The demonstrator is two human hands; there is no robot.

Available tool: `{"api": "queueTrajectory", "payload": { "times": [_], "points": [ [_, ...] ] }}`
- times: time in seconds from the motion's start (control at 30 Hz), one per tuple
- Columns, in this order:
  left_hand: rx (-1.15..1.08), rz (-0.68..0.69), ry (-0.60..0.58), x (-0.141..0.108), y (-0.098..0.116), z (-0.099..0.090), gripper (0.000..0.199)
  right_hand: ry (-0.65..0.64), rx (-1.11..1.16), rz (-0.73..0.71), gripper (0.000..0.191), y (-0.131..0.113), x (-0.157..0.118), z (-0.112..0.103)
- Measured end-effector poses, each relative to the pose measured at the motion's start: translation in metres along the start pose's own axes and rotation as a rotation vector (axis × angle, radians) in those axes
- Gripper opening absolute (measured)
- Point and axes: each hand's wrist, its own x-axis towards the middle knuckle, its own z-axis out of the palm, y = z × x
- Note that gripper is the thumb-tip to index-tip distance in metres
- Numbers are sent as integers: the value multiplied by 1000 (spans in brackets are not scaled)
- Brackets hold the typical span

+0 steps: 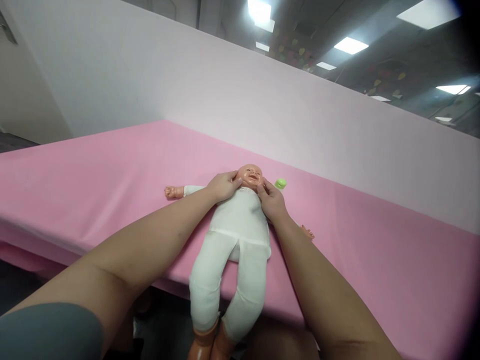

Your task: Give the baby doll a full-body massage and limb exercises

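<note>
A baby doll [240,215] with a white cloth body lies on its back on the pink-covered table [123,170]. Its hard head points away from me, its arms are spread, and its legs hang over the near edge. My left hand [224,186] curls around one side of the head, thumb near the cheek. On the other side, my right hand [272,198] holds the head in the same way, thumb by the jaw. The fingers behind the head are partly hidden. Just beyond my right hand lies a small light-green object [280,183], too small to name.
A pale wall [300,120] rises along the back of the table, with a dark reflective area and ceiling lights above it. At the far left stands a light door [26,85] with a handle. The pink cover hangs over the table's front edge.
</note>
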Motion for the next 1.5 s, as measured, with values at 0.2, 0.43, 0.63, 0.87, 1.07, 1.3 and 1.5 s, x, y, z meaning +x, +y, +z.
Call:
{"api": "queueTrajectory", "payload": {
  "times": [0.2,0.43,0.63,0.87,1.07,1.3,1.5],
  "points": [
    [-149,-67,52,6,-11,6,46,28,-41,47,60,-7,-2,-1],
    [26,-42,6,-5,10,-4,53,-20,-131,83,74,-20,-4,-2],
    [107,-63,25,-9,17,-1,48,3,-145,100,75,-21,-3,1],
    [124,-83,37,-7,18,1,47,35,-122,90,73,-21,-4,2],
    [127,-89,36,-7,18,1,51,30,-78,86,71,-22,-4,1],
    [87,-73,37,-5,13,0,46,26,-12,71,55,-14,-3,0],
    [-33,-72,66,1,2,3,43,25,48,12,53,0,0,3]
  ]
}}
